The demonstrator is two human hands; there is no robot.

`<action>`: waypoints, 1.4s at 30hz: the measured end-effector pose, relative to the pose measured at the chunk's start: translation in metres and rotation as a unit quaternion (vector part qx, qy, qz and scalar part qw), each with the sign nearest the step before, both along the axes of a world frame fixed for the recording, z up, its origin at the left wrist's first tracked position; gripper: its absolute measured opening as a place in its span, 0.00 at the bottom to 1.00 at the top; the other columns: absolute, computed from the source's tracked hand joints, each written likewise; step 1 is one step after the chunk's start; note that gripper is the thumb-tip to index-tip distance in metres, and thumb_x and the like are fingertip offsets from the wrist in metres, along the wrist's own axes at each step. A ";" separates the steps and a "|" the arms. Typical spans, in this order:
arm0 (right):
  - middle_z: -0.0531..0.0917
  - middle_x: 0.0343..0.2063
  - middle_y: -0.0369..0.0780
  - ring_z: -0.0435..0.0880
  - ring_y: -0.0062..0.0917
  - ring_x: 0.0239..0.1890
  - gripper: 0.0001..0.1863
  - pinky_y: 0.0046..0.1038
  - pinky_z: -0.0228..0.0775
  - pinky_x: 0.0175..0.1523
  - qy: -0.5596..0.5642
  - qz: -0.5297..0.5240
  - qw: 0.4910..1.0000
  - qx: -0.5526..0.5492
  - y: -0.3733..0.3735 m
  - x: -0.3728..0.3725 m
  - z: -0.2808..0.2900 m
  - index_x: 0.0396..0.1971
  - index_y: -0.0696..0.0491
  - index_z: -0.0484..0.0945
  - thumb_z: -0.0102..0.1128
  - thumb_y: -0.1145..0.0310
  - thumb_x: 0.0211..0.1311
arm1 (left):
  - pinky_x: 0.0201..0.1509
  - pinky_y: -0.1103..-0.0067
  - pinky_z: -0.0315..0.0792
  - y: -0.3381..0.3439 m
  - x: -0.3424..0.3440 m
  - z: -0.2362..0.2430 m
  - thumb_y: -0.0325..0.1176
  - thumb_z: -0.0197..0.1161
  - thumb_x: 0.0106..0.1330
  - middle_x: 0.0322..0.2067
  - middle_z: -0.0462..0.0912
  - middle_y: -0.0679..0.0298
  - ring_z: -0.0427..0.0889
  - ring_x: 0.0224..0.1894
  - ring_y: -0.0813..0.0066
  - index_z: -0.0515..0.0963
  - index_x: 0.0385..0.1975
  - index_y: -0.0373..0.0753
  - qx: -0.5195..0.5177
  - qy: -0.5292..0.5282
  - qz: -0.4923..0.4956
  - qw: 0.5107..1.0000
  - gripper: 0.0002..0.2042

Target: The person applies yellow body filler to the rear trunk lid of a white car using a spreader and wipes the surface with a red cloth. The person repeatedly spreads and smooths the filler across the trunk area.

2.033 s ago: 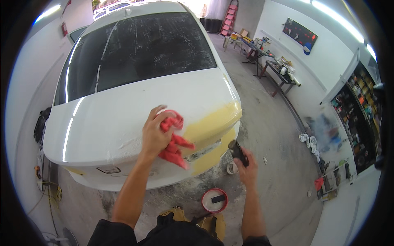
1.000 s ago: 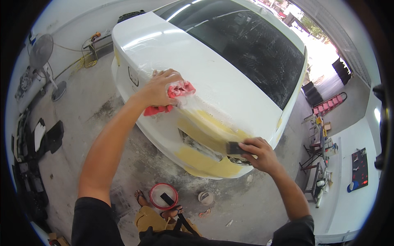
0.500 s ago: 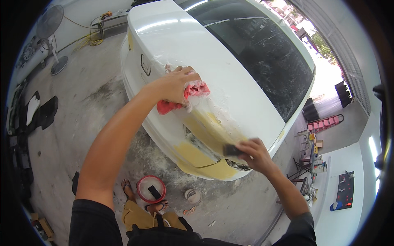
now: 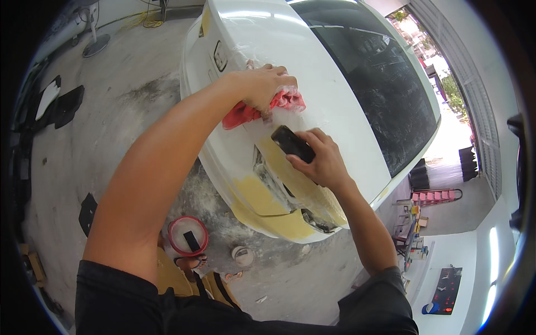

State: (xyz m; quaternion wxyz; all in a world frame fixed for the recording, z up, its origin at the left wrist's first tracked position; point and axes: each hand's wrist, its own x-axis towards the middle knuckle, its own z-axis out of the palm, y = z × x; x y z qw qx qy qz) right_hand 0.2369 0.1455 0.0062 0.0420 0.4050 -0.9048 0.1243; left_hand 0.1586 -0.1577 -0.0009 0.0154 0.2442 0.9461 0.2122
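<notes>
A white car (image 4: 335,95) stands before me, wet and foamy along the rear edge of its boot lid. My left hand (image 4: 267,86) is closed on a bunched red cloth (image 4: 240,116) covered with suds, which rests on that edge. To its right, my right hand (image 4: 322,159) grips a black sanding block (image 4: 292,143) by one end. The block lies at the upper end of a yellow filler patch (image 4: 276,162) that runs down the lid's edge. Another yellow patch (image 4: 254,192) covers part of the rear panel below, beside an open lamp recess (image 4: 316,220).
By my feet are a red-rimmed bucket (image 4: 171,237) with a black block (image 4: 191,240) in it and a small tub (image 4: 243,255). Black panels (image 4: 68,106) lie on the floor at the left. A pink stepladder (image 4: 435,196) and a cluttered bench are at the right.
My right hand has slid the sanding block up and left along the edge, closer to the cloth. The left hand keeps its hold at about the same spot. The view has shifted.
</notes>
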 end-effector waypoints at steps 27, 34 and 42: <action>0.82 0.47 0.37 0.82 0.33 0.48 0.28 0.38 0.71 0.54 0.028 0.246 0.966 0.075 0.044 -0.040 0.002 0.58 0.45 0.81 0.75 0.58 0.55 | 0.78 0.36 0.54 0.004 0.003 -0.002 0.42 0.89 0.35 0.73 0.66 0.61 0.60 0.79 0.53 0.68 0.71 0.53 0.019 -0.012 0.021 1.000 0.55; 0.81 0.47 0.38 0.83 0.33 0.47 0.34 0.39 0.74 0.54 0.037 0.257 0.959 0.114 0.033 -0.043 0.002 0.65 0.44 0.76 0.75 0.56 0.58 | 0.78 0.36 0.53 0.000 0.003 -0.001 0.43 0.89 0.37 0.72 0.66 0.62 0.61 0.78 0.53 0.68 0.70 0.54 0.004 -0.004 0.016 1.000 0.52; 0.84 0.46 0.40 0.85 0.37 0.48 0.32 0.39 0.75 0.56 0.036 0.155 0.986 0.056 0.099 0.000 -0.012 0.57 0.46 0.81 0.78 0.61 0.49 | 0.77 0.34 0.55 -0.002 0.000 -0.004 0.44 0.89 0.37 0.72 0.66 0.60 0.60 0.78 0.48 0.68 0.71 0.53 0.020 -0.003 -0.017 1.000 0.53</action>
